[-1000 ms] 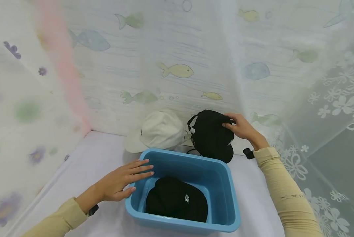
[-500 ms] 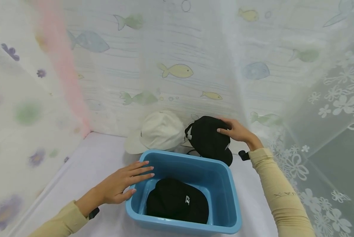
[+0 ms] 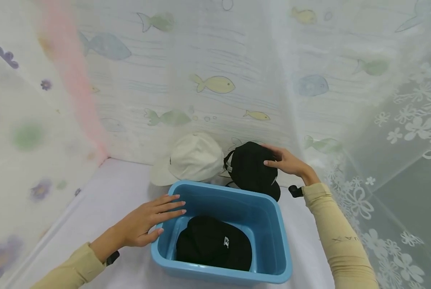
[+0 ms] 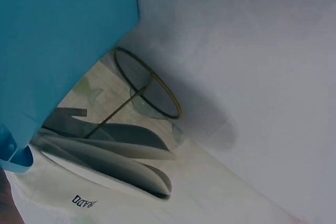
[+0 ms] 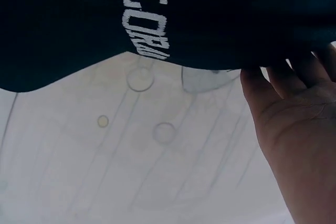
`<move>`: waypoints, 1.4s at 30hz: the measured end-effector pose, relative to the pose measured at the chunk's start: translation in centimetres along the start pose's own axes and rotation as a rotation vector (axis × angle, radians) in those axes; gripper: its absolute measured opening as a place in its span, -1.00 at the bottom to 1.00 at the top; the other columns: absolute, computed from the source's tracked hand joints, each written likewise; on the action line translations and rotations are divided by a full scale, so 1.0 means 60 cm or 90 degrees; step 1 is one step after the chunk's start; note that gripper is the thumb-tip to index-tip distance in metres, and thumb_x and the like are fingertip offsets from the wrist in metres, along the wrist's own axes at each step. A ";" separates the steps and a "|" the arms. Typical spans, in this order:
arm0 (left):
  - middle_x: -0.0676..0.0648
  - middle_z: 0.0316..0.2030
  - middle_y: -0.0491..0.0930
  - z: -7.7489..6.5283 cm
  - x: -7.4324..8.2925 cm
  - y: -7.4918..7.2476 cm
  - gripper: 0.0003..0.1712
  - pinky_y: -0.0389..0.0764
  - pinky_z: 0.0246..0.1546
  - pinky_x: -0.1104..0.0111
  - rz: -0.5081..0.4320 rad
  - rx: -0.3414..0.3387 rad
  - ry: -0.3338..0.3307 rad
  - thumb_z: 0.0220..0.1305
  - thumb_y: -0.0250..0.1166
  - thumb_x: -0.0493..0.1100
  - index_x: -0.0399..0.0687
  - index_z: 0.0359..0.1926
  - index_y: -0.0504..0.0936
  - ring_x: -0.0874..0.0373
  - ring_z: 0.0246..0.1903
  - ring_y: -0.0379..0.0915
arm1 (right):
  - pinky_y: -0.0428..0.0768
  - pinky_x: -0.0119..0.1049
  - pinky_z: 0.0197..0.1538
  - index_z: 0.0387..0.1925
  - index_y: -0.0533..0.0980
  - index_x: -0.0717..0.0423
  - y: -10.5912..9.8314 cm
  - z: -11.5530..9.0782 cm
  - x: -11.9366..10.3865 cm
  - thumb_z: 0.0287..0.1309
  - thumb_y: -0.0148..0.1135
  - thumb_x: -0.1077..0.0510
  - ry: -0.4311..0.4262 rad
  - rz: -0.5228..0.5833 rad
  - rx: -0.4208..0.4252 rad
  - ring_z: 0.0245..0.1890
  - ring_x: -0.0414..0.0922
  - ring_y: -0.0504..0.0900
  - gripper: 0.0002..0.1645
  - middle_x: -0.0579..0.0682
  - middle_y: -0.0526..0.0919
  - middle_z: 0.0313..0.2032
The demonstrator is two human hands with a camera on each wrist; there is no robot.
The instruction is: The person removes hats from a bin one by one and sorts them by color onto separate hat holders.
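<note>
In the head view my right hand [image 3: 287, 161] holds a black baseball cap [image 3: 253, 166] by its crown, thumb on the near side and fingers behind. White stitched letters [image 5: 147, 19] show on this cap in the right wrist view. My left hand [image 3: 146, 222] rests at the left rim of a blue plastic tub [image 3: 286, 257], its fingers straight and spread over the inside. Another black cap [image 3: 211, 243] with a small white logo lies in the tub. Left of the held cap, a white cap [image 3: 197, 158] sits behind the tub.
The left wrist view shows several white brims [image 4: 115, 156] stacked, beside a wire stand with a round base [image 4: 176, 103]. A white cloth [image 3: 125, 176] covers the surface. Curtains with printed fish [image 3: 215, 84] hang close behind the caps, and sheer flowered netting [image 3: 413, 128] hangs at right.
My right hand and the black cap it holds have moved down and slightly left, closer to the white cap. The left hand stays at the tub's rim.
</note>
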State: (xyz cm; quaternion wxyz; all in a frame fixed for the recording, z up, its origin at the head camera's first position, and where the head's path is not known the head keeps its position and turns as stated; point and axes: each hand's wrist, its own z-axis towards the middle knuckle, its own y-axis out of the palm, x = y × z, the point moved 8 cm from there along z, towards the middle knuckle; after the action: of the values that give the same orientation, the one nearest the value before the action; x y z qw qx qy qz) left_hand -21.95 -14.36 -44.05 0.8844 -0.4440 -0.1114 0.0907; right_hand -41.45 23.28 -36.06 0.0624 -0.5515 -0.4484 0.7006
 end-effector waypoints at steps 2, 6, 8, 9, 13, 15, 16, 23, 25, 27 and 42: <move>-0.12 0.47 0.34 0.002 -0.002 -0.001 -0.38 -0.05 0.58 0.25 0.016 -0.006 0.009 0.57 -0.21 0.02 -0.16 0.45 0.41 -0.23 0.43 0.25 | 0.06 0.28 0.51 0.57 0.08 0.23 -0.003 -0.001 -0.001 0.41 0.23 0.22 -0.003 0.010 0.014 0.55 0.32 0.01 -0.16 0.28 0.03 0.57; -0.12 0.45 0.37 0.005 -0.008 -0.004 -0.38 -0.04 0.58 0.28 0.051 -0.038 0.026 0.43 0.03 -0.05 -0.17 0.43 0.43 -0.15 0.43 0.29 | 0.07 0.29 0.51 0.52 0.14 0.34 -0.008 -0.005 -0.004 0.33 0.30 0.27 -0.016 0.015 0.061 0.53 0.31 0.09 -0.15 0.32 0.14 0.52; -0.12 0.42 0.40 0.008 -0.010 -0.007 -0.34 -0.03 0.57 0.29 0.068 -0.051 0.036 0.32 0.16 -0.08 -0.19 0.41 0.45 -0.14 0.40 0.33 | 0.08 0.27 0.52 0.50 0.17 0.36 -0.009 -0.012 -0.004 0.31 0.32 0.27 -0.019 0.010 0.092 0.53 0.27 0.13 -0.16 0.32 0.20 0.50; -0.12 0.41 0.42 0.009 -0.011 -0.009 -0.33 -0.02 0.57 0.30 0.077 -0.055 0.040 0.29 0.20 -0.08 -0.19 0.40 0.46 -0.13 0.39 0.35 | 0.08 0.27 0.51 0.50 0.19 0.36 -0.009 -0.016 -0.004 0.31 0.33 0.27 -0.024 0.005 0.106 0.52 0.27 0.14 -0.17 0.32 0.21 0.50; -0.11 0.28 0.57 0.022 -0.003 -0.030 -0.44 0.32 0.45 0.20 0.140 -0.035 0.084 0.43 0.07 0.02 -0.18 0.29 0.57 -0.10 0.27 0.51 | 0.12 0.24 0.51 0.48 0.23 0.35 -0.007 -0.042 -0.004 0.32 0.31 0.25 -0.029 0.010 0.178 0.51 0.25 0.16 -0.22 0.30 0.24 0.49; -0.11 0.18 0.65 0.036 0.005 -0.047 -0.42 0.51 0.30 0.14 0.168 -0.011 0.111 0.49 -0.07 0.08 -0.18 0.19 0.64 -0.07 0.18 0.58 | 0.15 0.24 0.50 0.46 0.26 0.35 -0.005 -0.058 -0.004 0.34 0.28 0.28 -0.040 0.024 0.223 0.49 0.26 0.19 -0.27 0.32 0.27 0.47; -0.10 0.13 0.68 0.045 0.010 -0.055 -0.39 0.58 0.21 0.12 0.178 0.005 0.123 0.51 -0.13 0.11 -0.18 0.14 0.67 -0.05 0.14 0.61 | 0.17 0.23 0.49 0.44 0.28 0.35 -0.004 -0.067 -0.003 0.35 0.26 0.29 -0.044 0.030 0.248 0.48 0.24 0.22 -0.30 0.32 0.30 0.45; -0.10 -0.01 0.73 0.138 0.006 -0.088 -0.63 0.72 -0.02 0.17 0.062 0.095 0.090 0.49 0.09 -0.11 -0.22 0.04 0.72 0.03 -0.02 0.66 | 0.50 -0.39 0.29 0.25 0.45 0.48 0.015 -0.124 0.021 0.37 0.16 0.41 -0.049 0.119 0.439 0.14 -0.30 0.54 -0.55 0.44 0.52 0.21; -0.11 0.03 0.71 0.168 -0.011 -0.084 -0.66 0.71 0.01 0.16 -0.009 0.091 0.013 0.42 0.20 -0.19 -0.22 0.12 0.68 0.04 0.03 0.65 | 0.51 -0.59 0.15 0.23 0.44 0.52 0.033 -0.139 0.037 0.37 0.14 0.43 -0.020 0.152 0.466 0.12 -0.24 0.56 -0.56 0.48 0.51 0.20; -0.11 0.09 0.68 0.196 -0.035 -0.076 -0.56 0.68 0.08 0.13 -0.084 0.077 -0.090 0.36 0.26 -0.25 -0.22 0.24 0.59 0.03 0.09 0.62 | 0.47 -0.70 0.08 0.26 0.42 0.51 0.053 -0.150 0.063 0.39 0.11 0.43 0.026 0.174 0.481 0.16 -0.08 0.56 -0.56 0.47 0.49 0.23; -0.29 0.37 0.40 0.301 -0.191 0.075 -0.28 0.50 0.30 0.10 -0.484 0.032 -0.620 0.42 0.23 -0.21 -0.31 0.50 0.21 -0.13 0.35 0.36 | 0.34 0.05 0.43 0.49 0.15 0.40 0.150 -0.151 0.224 0.49 0.11 0.14 0.268 0.244 0.463 0.46 0.23 0.26 -0.28 0.35 0.21 0.48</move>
State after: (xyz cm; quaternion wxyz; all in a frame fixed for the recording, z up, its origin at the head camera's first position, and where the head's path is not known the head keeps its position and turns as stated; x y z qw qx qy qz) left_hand -38.22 -0.90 -38.51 0.7127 -0.2597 -0.6506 -0.0361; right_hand -35.43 30.88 -51.85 0.2108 -0.6974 -0.0408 0.6838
